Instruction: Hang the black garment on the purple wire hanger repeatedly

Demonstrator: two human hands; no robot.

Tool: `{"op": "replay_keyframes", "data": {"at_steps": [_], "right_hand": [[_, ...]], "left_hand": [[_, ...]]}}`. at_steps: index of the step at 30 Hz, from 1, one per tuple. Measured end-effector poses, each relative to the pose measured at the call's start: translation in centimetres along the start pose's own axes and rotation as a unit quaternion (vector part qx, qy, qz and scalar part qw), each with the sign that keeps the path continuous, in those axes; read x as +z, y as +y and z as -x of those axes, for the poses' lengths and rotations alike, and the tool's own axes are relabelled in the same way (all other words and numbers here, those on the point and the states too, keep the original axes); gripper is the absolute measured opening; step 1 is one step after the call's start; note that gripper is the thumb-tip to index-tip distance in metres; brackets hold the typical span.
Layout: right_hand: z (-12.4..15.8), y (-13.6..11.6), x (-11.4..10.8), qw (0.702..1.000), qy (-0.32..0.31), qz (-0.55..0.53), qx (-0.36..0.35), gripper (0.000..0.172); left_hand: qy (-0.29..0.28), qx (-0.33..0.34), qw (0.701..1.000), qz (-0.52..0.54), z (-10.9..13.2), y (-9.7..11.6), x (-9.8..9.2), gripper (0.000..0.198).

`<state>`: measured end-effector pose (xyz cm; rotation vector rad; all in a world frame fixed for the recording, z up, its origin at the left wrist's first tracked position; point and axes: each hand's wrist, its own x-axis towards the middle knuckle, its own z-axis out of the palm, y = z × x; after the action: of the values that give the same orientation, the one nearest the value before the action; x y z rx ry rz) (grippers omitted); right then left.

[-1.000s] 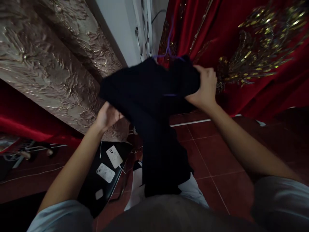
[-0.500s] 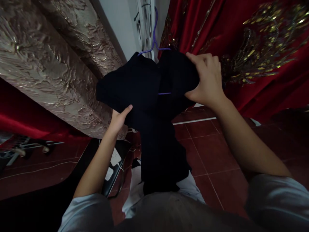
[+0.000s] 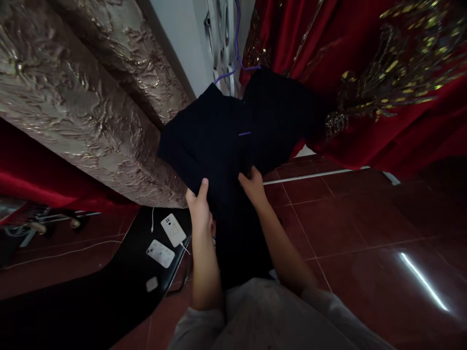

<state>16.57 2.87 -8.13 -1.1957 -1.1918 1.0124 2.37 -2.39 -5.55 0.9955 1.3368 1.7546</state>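
A dark navy short-sleeved shirt [image 3: 204, 131] hangs in front of me on a purple hanger [image 3: 237, 63]. A short piece of the hanger's lower bar shows through the gap in the shirt's front. My left hand [image 3: 200, 206] grips the shirt's left side, thumb lying on the front and the other fingers mostly hidden behind the cloth. At the middle of the front, below that gap, my right hand [image 3: 253, 187] is closed on the fabric with thumb and fingers. Dark cloth against dark cloth hides the exact edge it holds.
Beige textured curtains [image 3: 91, 107] hang at left, and red cloth with gold sequins [image 3: 401, 82] at right. A white metal frame [image 3: 221, 43] stands behind the hanger. On a black surface at lower left lie two phones [image 3: 160, 253] and a small white object [image 3: 152, 284]. Red tiles [image 3: 346, 218] cover the floor.
My right hand has left the shirt's right shoulder and come down to the middle of its front. My left hand has shifted slightly right and lower. The shirt hangs flatter, its right sleeve spread out.
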Motion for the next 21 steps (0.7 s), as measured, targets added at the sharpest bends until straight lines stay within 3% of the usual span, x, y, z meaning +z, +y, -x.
{"op": "replay_keyframes", "data": {"at_steps": [4,6,9,11,14,18,21], "right_hand": [[3.9,0.0,-1.0,0.986,-0.023,-0.093,0.139,0.036],[4.8,-0.7,-1.0,0.984,-0.022,-0.103,0.142,0.041],[4.9,-2.1,-0.6,0.986,0.007,-0.117,0.12,0.045],[4.8,-2.8,-0.6,0.987,0.038,-0.113,0.105,0.048],[5.0,-3.6,-1.2,0.992,0.027,-0.1,0.075,0.045],[5.4,-3.8,-2.6,0.99,-0.074,-0.102,0.061,0.026],[4.9,-4.0,-2.9,0.987,-0.09,-0.119,0.059,0.021]], "left_hand": [[0.127,0.158,0.975,-0.096,1.2,-2.0,0.2,0.054],[0.083,0.173,0.975,-0.112,1.8,-2.8,0.7,0.049],[-0.118,0.134,0.978,-0.108,2.8,-3.2,2.0,0.019],[-0.182,0.124,0.97,-0.106,3.4,-2.9,3.0,0.01],[-0.159,0.148,0.969,-0.116,4.0,-2.5,4.0,0.021],[-0.107,0.182,0.969,-0.132,4.2,-2.4,4.2,0.015],[-0.094,0.186,0.969,-0.135,4.1,-2.9,4.1,0.015]]}}
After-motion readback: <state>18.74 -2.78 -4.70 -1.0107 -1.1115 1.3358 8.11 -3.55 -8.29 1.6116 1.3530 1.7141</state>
